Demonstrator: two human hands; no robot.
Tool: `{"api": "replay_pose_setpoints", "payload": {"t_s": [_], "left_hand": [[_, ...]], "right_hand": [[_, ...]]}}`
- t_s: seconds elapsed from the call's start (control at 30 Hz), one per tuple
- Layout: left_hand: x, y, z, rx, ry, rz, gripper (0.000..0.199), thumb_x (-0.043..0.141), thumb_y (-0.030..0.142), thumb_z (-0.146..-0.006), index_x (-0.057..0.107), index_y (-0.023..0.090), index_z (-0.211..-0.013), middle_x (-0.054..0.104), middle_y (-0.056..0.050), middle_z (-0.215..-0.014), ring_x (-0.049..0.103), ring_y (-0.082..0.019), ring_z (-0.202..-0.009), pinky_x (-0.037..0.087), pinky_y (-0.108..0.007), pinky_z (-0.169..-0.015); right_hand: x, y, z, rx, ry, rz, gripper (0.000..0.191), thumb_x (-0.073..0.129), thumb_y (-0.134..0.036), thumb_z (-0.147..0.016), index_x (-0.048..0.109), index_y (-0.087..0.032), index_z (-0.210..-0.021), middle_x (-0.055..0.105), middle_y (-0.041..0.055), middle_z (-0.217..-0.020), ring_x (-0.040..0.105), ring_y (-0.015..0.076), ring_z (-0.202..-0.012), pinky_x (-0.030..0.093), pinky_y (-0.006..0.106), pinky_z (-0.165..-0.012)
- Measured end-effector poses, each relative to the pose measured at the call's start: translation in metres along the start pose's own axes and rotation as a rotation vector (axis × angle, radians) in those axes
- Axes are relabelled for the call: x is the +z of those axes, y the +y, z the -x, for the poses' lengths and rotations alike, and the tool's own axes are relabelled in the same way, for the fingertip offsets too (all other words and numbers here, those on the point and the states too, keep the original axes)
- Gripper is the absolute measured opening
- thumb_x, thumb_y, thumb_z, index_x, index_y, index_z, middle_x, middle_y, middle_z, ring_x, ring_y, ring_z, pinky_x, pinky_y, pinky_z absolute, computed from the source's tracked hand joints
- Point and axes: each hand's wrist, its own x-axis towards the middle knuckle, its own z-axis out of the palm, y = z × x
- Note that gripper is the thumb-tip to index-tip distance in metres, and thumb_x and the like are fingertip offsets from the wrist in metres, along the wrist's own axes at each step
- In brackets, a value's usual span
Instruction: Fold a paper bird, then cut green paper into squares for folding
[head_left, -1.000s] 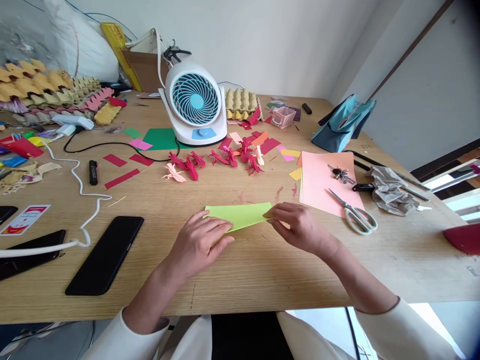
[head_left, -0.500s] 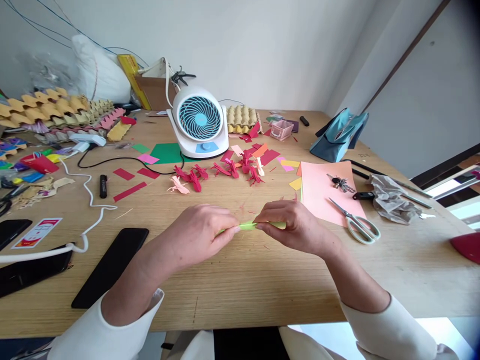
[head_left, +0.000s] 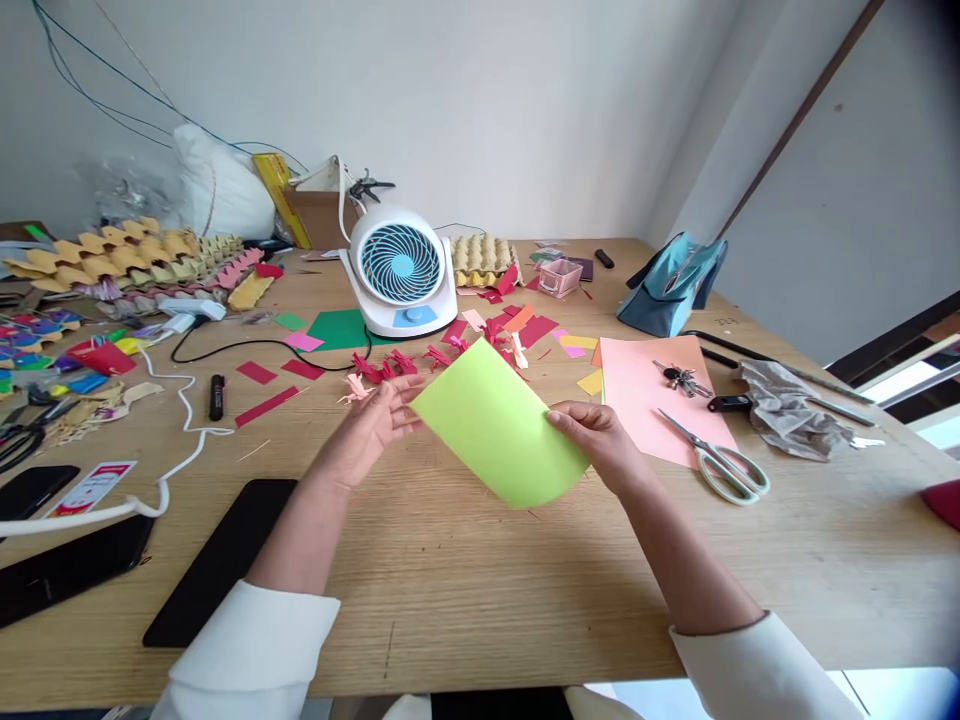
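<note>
A yellow-green sheet of paper (head_left: 504, 425) is tilted up over the table, its lower edge curving. My right hand (head_left: 596, 440) pinches its right side, thumb on the front face and fingers behind. Beside the left corner is my left hand (head_left: 375, 425), open, palm toward the sheet and fingers apart; whether a fingertip touches the corner I cannot tell. Beyond the sheet, partly covered by it, lie several small red folded-paper figures (head_left: 394, 365). A pale pink paper figure (head_left: 358, 388) lies just past my left fingers.
Right of the sheet, scissors (head_left: 724, 465) and keys (head_left: 684, 380) lie on pink paper (head_left: 645, 365). A white fan (head_left: 401, 270) stands at the back. Left are a black tablet-like slab (head_left: 225, 560), a marker (head_left: 217, 397) and a white cable (head_left: 184, 400). A blue bag (head_left: 671, 285) stands back right.
The yellow-green paper, a narrow strip between both hands before, now faces me as a broad sheet. My left hand has opened and moved left; my right hand keeps its pinch.
</note>
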Motion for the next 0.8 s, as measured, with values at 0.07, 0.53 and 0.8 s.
{"api": "replay_pose_setpoints", "payload": {"t_s": [0.07, 0.53, 0.8], "left_hand": [[0.007, -0.027, -0.004, -0.116, 0.013, 0.121, 0.067, 0.033, 0.069, -0.091, 0.050, 0.018, -0.131, 0.063, -0.017, -0.126, 0.066, -0.024, -0.105, 0.054, -0.044, -0.088], [0.060, -0.078, 0.011, -0.237, 0.053, 0.362, 0.046, 0.085, 0.033, -0.067, 0.069, 0.015, -0.106, 0.073, -0.010, -0.112, 0.067, -0.024, -0.101, 0.051, -0.033, -0.088], [0.051, -0.072, 0.017, -0.029, 0.109, -0.138, 0.040, 0.072, 0.035, -0.076, 0.066, 0.012, -0.109, 0.073, -0.011, -0.110, 0.068, -0.027, -0.097, 0.052, -0.037, -0.084]], "right_hand": [[-0.001, 0.016, -0.007, 0.079, 0.075, -0.155, 0.037, 0.076, -0.054, -0.072, 0.074, -0.019, -0.081, 0.073, 0.0017, -0.072, 0.063, 0.0149, -0.058, 0.049, 0.025, -0.055], [0.005, 0.052, -0.011, 0.230, 0.107, -0.325, 0.030, 0.081, -0.048, -0.068, 0.069, -0.021, -0.075, 0.070, -0.0014, -0.068, 0.059, 0.0116, -0.057, 0.044, 0.022, -0.054], [0.011, 0.053, -0.006, 0.189, -0.193, -0.305, 0.028, 0.081, -0.039, -0.072, 0.072, -0.023, -0.092, 0.075, 0.0015, -0.095, 0.068, 0.0163, -0.080, 0.051, 0.029, -0.077]]}}
